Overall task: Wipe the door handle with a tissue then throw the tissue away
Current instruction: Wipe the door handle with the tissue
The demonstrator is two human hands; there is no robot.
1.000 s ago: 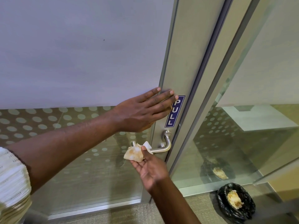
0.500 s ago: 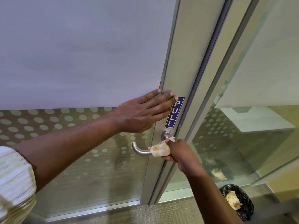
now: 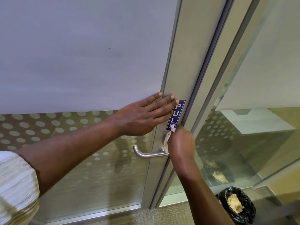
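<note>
At lower centre, the stained tissue [image 3: 167,142] is clenched in the right hand [image 3: 181,143] against the lever handle [image 3: 149,154] base; firm pressure should be kept along the lever while the door [image 3: 178,78] is steadied by the flat, empty left hand [image 3: 146,116].

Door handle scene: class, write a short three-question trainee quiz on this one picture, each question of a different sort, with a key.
1. True or false: the left hand lies flat on the door, holding nothing.
2. Which end of the door handle is the tissue pressed to? A) the free curved end B) the end at the door frame C) neither
3. Fill in: the sign beside the left fingertips reads ____.

Key: 1 true. 2 B; the right hand holds the tissue there. 3 PULL. The lined bin waits on the floor, lower right.
</note>
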